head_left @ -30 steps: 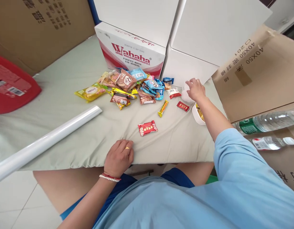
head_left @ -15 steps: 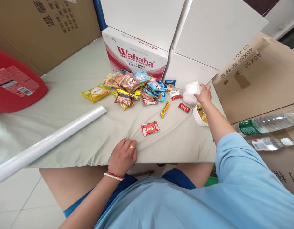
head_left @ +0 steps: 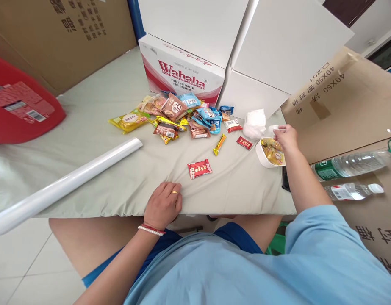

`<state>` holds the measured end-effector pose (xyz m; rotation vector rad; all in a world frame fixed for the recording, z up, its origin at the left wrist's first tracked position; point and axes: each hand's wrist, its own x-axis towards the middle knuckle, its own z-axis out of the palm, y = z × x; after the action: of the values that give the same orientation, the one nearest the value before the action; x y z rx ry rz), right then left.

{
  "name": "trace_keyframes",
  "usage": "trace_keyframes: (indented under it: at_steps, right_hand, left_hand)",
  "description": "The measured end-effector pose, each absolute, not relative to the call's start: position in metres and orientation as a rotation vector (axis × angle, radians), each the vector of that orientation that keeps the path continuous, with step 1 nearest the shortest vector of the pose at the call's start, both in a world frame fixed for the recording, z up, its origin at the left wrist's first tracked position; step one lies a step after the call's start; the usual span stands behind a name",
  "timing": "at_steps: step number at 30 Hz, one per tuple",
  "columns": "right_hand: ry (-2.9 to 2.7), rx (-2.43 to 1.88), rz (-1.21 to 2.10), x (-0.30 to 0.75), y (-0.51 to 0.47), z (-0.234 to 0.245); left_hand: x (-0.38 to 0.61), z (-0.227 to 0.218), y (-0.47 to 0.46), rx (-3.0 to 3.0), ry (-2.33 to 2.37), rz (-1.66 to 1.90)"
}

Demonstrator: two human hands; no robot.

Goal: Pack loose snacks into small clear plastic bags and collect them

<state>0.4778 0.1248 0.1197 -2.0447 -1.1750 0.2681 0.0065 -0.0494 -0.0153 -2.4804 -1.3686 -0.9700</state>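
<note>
My left hand rests on the front edge of the cloth-covered table, its fingers curled in with nothing visible in them. A red snack packet lies just beyond it. My right hand pinches a small white piece that looks like tissue, above the far rim of a white bowl. Yellow-wrapped snacks lie inside the bowl. Left of the hand is a white crumpled bundle, like tissue or a thin bag. A dark red packet and a slim yellow packet lie nearby.
A pile of snack packets lies against the Wahaha carton. A long white roll spans the left side, near a red jug. White boxes stand behind. Plastic bottles and cardboard are at the right.
My right hand has left the white bundle and moved right and slightly toward me, with a small white piece at its fingertips. More of the bowl shows. My left hand stays put.
</note>
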Motion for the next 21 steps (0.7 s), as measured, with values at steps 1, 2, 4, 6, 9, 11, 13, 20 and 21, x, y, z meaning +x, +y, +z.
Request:
trace_keyframes:
  at_steps: [1, 2, 4, 6, 9, 11, 13, 20, 21]
  right_hand:
    - [-1.079, -1.890, 0.464, 0.464, 0.110, 0.119]
    - [-0.996, -1.717, 0.682, 0.447, 0.093, 0.116]
    - [-0.918, -1.485, 0.971, 0.409, 0.056, 0.104]
    - [-0.878, -1.395, 1.101, 0.368, 0.016, 0.085]
    - [-0.762, -1.325, 1.239, 0.307, -0.036, 0.055]
    - [-0.686, -1.279, 1.305, 0.272, -0.062, 0.039]
    - [-0.664, -1.254, 1.382, 0.246, -0.080, 0.031]
    - [-1.153, -1.286, 1.395, 0.231, -0.112, 0.041]
    - [-1.260, -1.293, 1.328, 0.233, -0.114, 0.043]
  left_hand:
    - [0.006, -0.017, -0.049, -2.477, -1.370, -1.006]
    - [0.006, -0.018, -0.049, -2.469, -1.376, -1.061]
    - [0.006, -0.018, -0.051, -2.430, -1.422, -1.225]
    - [0.010, -0.013, -0.056, -2.365, -1.554, -1.439]
    - [0.026, 0.001, -0.070, -2.441, -1.882, -1.756]
    - [0.041, 0.011, -0.079, -2.688, -2.073, -1.971]
    - [0.055, 0.017, -0.085, -2.859, -2.237, -2.138]
    - [0.059, 0.020, -0.092, -2.369, -2.811, -2.521]
    - [0.057, 0.021, -0.093, -2.351, -2.828, -2.538]
